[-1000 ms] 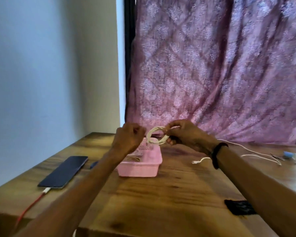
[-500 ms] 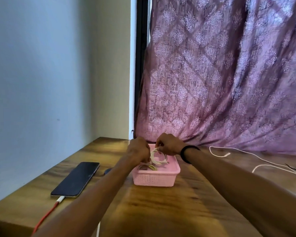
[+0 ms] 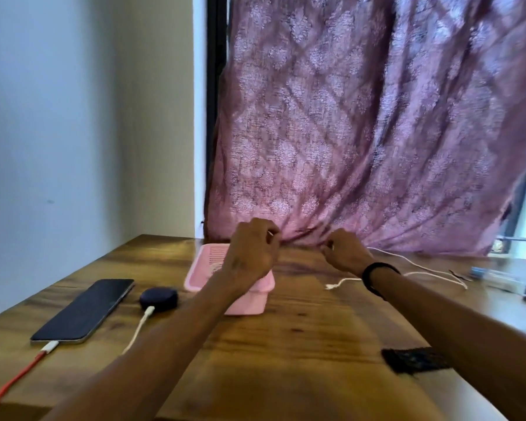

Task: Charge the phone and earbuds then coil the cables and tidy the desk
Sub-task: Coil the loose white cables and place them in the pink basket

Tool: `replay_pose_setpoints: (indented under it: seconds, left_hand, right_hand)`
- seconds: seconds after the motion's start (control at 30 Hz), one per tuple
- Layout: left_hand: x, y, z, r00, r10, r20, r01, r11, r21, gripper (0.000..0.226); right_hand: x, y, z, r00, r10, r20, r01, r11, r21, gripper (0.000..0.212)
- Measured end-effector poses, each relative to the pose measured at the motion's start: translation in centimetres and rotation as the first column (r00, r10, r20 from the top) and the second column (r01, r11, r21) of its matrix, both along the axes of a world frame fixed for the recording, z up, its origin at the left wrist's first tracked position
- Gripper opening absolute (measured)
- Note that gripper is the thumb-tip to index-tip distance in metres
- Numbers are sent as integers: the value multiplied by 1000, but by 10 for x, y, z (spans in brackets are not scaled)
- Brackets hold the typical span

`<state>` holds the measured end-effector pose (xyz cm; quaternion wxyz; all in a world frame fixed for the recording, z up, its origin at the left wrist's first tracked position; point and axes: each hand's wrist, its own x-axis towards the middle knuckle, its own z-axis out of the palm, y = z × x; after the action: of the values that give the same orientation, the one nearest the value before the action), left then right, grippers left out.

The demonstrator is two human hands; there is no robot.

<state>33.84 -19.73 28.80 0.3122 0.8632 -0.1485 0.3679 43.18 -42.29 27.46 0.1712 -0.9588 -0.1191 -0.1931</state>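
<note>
A pink basket (image 3: pixel 205 276) stands mid-desk, and its inside is mostly hidden behind my left hand (image 3: pixel 251 252), which hovers over it with curled fingers. My right hand (image 3: pixel 345 253) is raised just right of the basket, fingers also curled, with no cable seen in it. The coiled white cable is out of sight. A dark phone (image 3: pixel 85 309) lies at the left with a red cable (image 3: pixel 19 375) plugged in. Beside it sits a dark blue earbuds case (image 3: pixel 158 297) with a white cable (image 3: pixel 137 329) plugged in. A loose white cable (image 3: pixel 422 268) trails over the desk behind my right wrist.
A pink patterned curtain (image 3: pixel 362 132) hangs right behind the wooden desk (image 3: pixel 301 344). A black flat object (image 3: pixel 416 360) lies near the right front. Small items (image 3: pixel 504 279) sit at the far right edge. A white wall borders the left.
Both hands held the white coil and lowered it into the basket. Now they have drawn apart and the coil is no longer in them. The view has shifted, showing the earbuds case.
</note>
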Motion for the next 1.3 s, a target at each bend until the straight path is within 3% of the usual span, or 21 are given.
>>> replay_pose_setpoints:
  seconds: [0.1,0.2,0.33,0.43,0.57,0.67,0.8,0.87,0.93,1.03,1.13,1.23,1.3]
  left_hand:
    - [-7,-56,-12,992,-128,-9,128,989,77,15]
    - [3,-105,-37,990,-130,-62,139,975,171,22]
    - [25,-137,-77,976,-127,-175,164,961,223,29]
    - [43,-149,-92,973,-106,-205,154,959,237,32]
    - [55,-157,-90,949,-181,-260,228,960,164,34]
    - [65,-152,-95,961,-160,-227,180,981,73,19]
    - [74,-141,-101,971,-151,-188,169,982,82,49]
    - [73,-142,-100,971,-191,-140,206,974,98,48]
    - [71,-139,-97,976,-193,-100,202,976,86,33]
    - [75,-131,-95,990,-85,-114,96,991,95,15]
    - [76,-125,-94,997,-9,-80,17,996,93,18]
    - [80,-119,-95,999,42,-14,-41,998,42,20]
    - [83,-117,-98,999,35,-6,-35,999,34,23]
  right_hand:
    - [-13,-46,-20,986,-129,-105,125,991,-43,29]
    - [-25,-78,-40,960,-204,-191,201,979,-36,43]
    - [-36,-90,-49,964,-235,-122,242,969,44,45]
    - [-35,-94,-54,975,-212,-74,219,969,117,33]
    - [-22,-97,-58,998,-53,-14,55,946,319,3]
    - [-19,-99,-56,994,103,-43,-66,851,522,12]
    - [-19,-108,-55,912,388,-133,-155,626,765,37]
    - [-20,-106,-53,876,471,-99,-214,565,797,38]
    - [-19,-100,-51,898,433,-80,-225,607,762,36]
    - [-20,-96,-49,926,358,-118,-215,759,615,26]
    - [-32,-86,-46,862,448,-236,-237,768,594,19]
    - [-39,-81,-42,851,454,-264,-265,805,531,41]
    - [-42,-78,-40,844,466,-267,-240,772,589,46]
